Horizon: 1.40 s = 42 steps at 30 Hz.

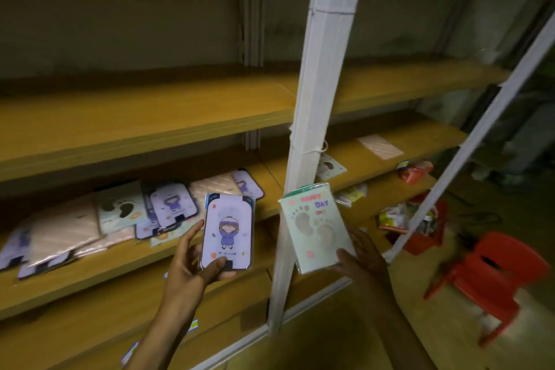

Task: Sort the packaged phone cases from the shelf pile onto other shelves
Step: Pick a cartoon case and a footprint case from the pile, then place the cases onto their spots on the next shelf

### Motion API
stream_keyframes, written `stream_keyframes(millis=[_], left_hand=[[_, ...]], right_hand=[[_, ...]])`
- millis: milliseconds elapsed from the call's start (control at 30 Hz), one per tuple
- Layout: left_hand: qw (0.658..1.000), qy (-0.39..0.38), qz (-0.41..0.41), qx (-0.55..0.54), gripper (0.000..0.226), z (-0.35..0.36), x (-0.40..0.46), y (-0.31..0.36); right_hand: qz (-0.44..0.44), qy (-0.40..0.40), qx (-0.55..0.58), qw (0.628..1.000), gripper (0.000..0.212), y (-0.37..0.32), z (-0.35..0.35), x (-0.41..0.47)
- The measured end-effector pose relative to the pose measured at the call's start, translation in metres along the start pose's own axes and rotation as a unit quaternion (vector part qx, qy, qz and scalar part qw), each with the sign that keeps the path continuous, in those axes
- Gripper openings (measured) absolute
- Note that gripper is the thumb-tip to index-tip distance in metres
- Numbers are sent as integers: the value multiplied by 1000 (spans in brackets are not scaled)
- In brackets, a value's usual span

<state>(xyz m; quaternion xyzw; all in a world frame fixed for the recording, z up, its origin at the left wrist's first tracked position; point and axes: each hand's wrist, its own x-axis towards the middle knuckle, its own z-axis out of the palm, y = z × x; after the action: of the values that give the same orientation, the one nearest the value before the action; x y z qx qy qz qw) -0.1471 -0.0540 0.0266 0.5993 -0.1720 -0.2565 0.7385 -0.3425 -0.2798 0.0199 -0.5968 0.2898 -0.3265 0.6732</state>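
Left hand (192, 261) has its grip closed around a purple phone case (227, 231) with a cartoon child, held upright in front of the shelf (90, 276). Right hand (365, 255) clasps a pale green footprint case (316, 227) just beside the white post (318, 99). The pile (120, 213) lies on the shelf behind, at the left.

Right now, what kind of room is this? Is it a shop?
Probably a stockroom or the back of a small shop. Plain wooden shelves on white metal posts hold a loose pile of packaged phone cases, and both hands hold one each.
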Motion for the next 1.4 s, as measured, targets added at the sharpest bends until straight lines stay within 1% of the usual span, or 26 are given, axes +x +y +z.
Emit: stream_keyframes(millis=[100,267,367,467,600,700,767,933,1033,1167,1400], left_hand=[[999,-39,-6,-5,72,40,-2,-6],[995,-103,-10,9,72,114,4,-20],[992,-122,-17,14,71,163,16,-32],[992,-122,-12,20,72,216,31,-46],[994,-111,-1,14,73,285,46,-55],[994,-98,23,40,75,328,58,-59],[994,-87,39,50,73,355,67,-63],[995,-88,21,31,68,416,89,-68],[997,-66,18,35,69,441,117,-77],[998,-50,4,39,76,475,163,-91],[999,-31,0,8,72,545,256,-104]], right_hand=[[-3,54,33,998,50,-5,-41,-9],[-15,107,64,992,49,-21,-106,-14],[-12,140,65,988,52,-24,-149,-2],[-14,157,72,985,50,-26,-194,22],[-27,156,34,987,48,-34,-248,60],[-16,138,44,989,49,-39,-288,90],[-15,126,31,991,48,-44,-312,109],[-5,117,50,992,46,-52,-359,156],[11,120,59,991,43,-53,-383,194],[22,111,79,990,45,-54,-408,253],[19,95,50,994,46,-57,-453,370]])
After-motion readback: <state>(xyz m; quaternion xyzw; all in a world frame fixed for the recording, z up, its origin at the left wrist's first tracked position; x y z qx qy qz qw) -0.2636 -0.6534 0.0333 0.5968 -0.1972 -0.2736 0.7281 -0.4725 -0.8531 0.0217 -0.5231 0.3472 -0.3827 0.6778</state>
